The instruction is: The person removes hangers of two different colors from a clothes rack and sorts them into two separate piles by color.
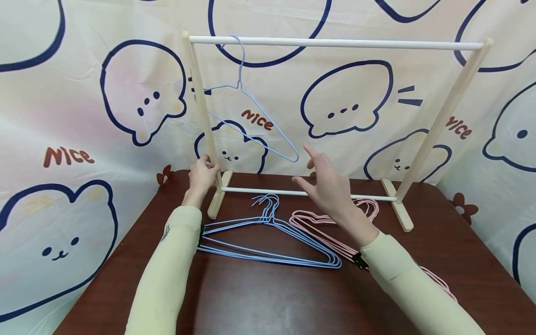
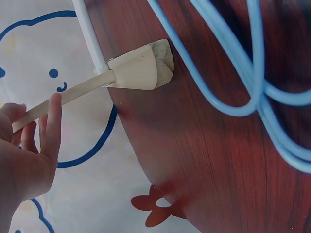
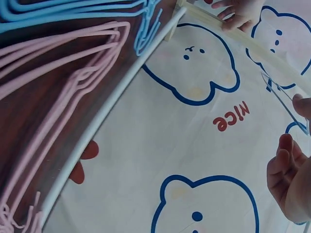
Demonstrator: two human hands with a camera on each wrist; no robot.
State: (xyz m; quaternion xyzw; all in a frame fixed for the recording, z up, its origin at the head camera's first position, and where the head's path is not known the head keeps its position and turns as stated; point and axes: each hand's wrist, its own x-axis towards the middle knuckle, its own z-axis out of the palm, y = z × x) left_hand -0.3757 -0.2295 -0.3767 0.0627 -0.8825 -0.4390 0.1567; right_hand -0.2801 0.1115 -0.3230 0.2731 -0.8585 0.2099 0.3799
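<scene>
My left hand [image 1: 202,177] grips the left wooden post [image 1: 201,104] of a hanging rack low down, near its foot. In the left wrist view, thumb and fingers lie around that post. A light-blue wire hanger [image 1: 240,78] hangs by its hook from the left part of the white top rail [image 1: 335,43], turned at an angle. To the right of the hanger's lower corner, my right hand [image 1: 328,186] is raised with thumb and forefinger spread apart, holding nothing. Several blue hangers [image 1: 335,261] lie stacked on the table below, hooks toward the rack.
Several pink hangers [image 1: 299,216] lie right of the blue stack, partly hidden behind my right forearm. A white lower bar [image 1: 259,190] joins the wooden feet [image 1: 401,215] on the dark brown table [image 1: 251,307]. A printed curtain [image 1: 125,195] hangs behind and beside the table.
</scene>
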